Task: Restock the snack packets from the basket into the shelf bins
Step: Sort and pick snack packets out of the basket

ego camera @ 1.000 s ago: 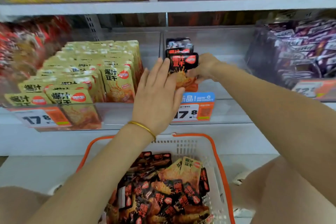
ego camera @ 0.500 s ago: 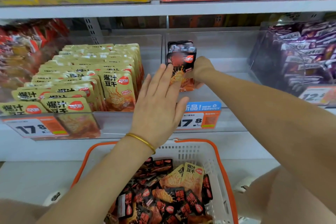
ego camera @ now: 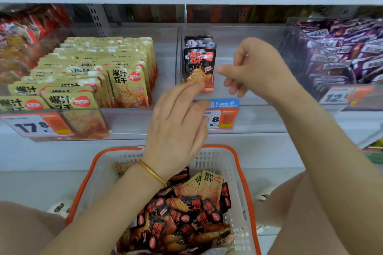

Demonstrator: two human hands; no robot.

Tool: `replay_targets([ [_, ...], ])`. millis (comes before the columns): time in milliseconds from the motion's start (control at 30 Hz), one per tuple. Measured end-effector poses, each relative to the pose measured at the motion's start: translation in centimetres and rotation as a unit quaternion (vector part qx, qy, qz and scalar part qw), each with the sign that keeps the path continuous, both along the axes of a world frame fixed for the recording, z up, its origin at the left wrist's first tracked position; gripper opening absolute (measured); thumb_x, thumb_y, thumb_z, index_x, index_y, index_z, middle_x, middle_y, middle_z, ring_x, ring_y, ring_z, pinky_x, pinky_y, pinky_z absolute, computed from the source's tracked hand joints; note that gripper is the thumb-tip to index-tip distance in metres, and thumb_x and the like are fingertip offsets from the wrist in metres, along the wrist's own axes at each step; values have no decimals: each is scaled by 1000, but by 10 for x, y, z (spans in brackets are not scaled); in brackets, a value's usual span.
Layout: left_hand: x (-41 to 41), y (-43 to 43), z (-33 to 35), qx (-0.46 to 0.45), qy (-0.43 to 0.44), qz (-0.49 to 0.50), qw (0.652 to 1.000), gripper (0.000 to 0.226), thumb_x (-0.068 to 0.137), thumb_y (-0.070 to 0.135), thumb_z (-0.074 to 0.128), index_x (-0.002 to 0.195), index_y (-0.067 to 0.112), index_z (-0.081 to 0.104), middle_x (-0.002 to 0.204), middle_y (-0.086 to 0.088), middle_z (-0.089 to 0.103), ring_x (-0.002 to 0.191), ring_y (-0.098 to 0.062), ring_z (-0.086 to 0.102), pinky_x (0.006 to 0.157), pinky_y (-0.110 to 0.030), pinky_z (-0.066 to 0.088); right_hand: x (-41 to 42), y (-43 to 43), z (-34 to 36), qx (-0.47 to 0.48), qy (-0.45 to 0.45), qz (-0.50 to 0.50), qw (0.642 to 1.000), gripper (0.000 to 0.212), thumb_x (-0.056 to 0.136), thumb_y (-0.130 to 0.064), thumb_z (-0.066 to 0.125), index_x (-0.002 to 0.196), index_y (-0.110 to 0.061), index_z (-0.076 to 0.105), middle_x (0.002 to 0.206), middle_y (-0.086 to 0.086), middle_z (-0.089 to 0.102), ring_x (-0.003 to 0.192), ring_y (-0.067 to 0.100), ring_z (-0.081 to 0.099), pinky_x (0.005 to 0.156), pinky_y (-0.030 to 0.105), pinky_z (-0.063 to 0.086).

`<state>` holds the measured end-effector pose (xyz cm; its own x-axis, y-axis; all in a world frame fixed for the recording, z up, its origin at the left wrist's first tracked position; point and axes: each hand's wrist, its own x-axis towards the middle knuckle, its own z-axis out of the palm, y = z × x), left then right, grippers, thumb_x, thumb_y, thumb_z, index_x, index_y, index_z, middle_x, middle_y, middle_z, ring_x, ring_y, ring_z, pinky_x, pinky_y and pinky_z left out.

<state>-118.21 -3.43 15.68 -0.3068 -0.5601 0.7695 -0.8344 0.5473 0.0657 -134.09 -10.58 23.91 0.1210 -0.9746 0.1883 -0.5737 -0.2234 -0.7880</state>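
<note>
Above the basket (ego camera: 209,161), our left hand (ego camera: 178,122), fingers (ego camera: 186,92) straight, is touching the upright black packet (ego camera: 199,66); our right hand (ego camera: 255,68), loosely curled, is holding nothing. Loose packets (ego camera: 186,213) are lying in the basket, nearer our left.

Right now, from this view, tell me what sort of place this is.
Most likely a grocery or convenience store aisle: printed price tags on clear shelf bins, rows of identical yellow snack packets, and an orange-rimmed shopping basket of stock.
</note>
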Motion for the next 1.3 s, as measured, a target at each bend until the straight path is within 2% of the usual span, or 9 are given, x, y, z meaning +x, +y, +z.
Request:
replay_targets([
  [133, 3, 27, -39, 37, -18, -8, 999, 23, 87, 8, 48, 94, 3, 69, 116, -14, 63, 111, -30, 49, 93, -41, 37, -4, 65, -34, 117, -48, 113, 986, 30, 83, -7, 69, 71, -11, 42, 55, 13, 63, 38, 18, 55, 36, 27, 44],
  [367, 31, 42, -141, 242, -114, 2, 964, 25, 85, 12, 47, 100, 6, 66, 108, -10, 63, 102, -32, 55, 86, -45, 45, 19, 48, -220, 291, 264, 197, 898, 20, 87, -15, 60, 69, -7, 62, 76, 11, 71, 72, 22, 68, 49, 18, 44],
  [500, 38, 43, -160, 328, -95, 14, 940, 31, 84, 16, 40, 98, 9, 67, 108, -7, 63, 101, -29, 55, 84, -43, 47, 18, 61, -318, 361, 321, 210, 850, 14, 84, -14, 62, 81, -1, 59, 83, 14, 61, 85, 32, 62, 67, 38, 47],
  [633, 45, 39, -170, 380, -62, 32, 922, 32, 84, 15, 39, 98, 9, 67, 106, -6, 63, 103, -28, 55, 88, -42, 47, 23, 75, -360, 420, 238, 156, 862, 55, 91, -17, 61, 136, -1, 36, 134, 18, 43, 122, 32, 45, 99, 38, 39],
  [733, 49, 40, -177, 400, -60, 31, 914, 32, 84, 16, 39, 96, 9, 68, 104, -7, 64, 101, -28, 56, 89, -41, 48, 30, 78, -380, 388, 290, 165, 859, 52, 94, -21, 55, 139, -5, 33, 142, 17, 32, 126, 34, 39, 103, 39, 37],
  [867, 55, 38, -181, 412, -73, 21, 908, 32, 84, 16, 40, 98, 10, 67, 103, -5, 64, 100, -26, 55, 90, -34, 44, 34, 74, -387, 300, 343, 155, 877, 26, 93, -21, 54, 115, -7, 57, 122, 13, 49, 107, 32, 53, 85, 38, 47],
  [967, 59, 35, -185, 438, -69, 31, 896, 35, 85, 19, 39, 105, 11, 66, 107, -4, 64, 103, -28, 56, 91, -40, 49, 38, 60, -368, 317, 238, 174, 901, 11, 93, -17, 55, 97, -7, 56, 94, 6, 57, 92, 27, 55, 74, 32, 42],
  [1133, 53, 28, -180, 601, -44, 66, 795, 46, 94, 28, 52, 139, 20, 42, 132, -3, 54, 125, -24, 44, 101, -42, 41, 35, 34, -295, 249, 179, 278, 910, 3, 94, -13, 53, 97, -12, 53, 93, 1, 55, 89, 21, 54, 73, 30, 39],
  [1300, 41, 29, -153, 612, 69, 37, 787, 10, 91, 27, 60, 98, 21, 58, 86, 5, 58, 78, -12, 54, 66, -20, 37, 32, 40, -227, 199, 46, 255, 945, 4, 91, -13, 59, 94, -10, 60, 96, 3, 62, 93, 15, 60, 82, 22, 44],
])
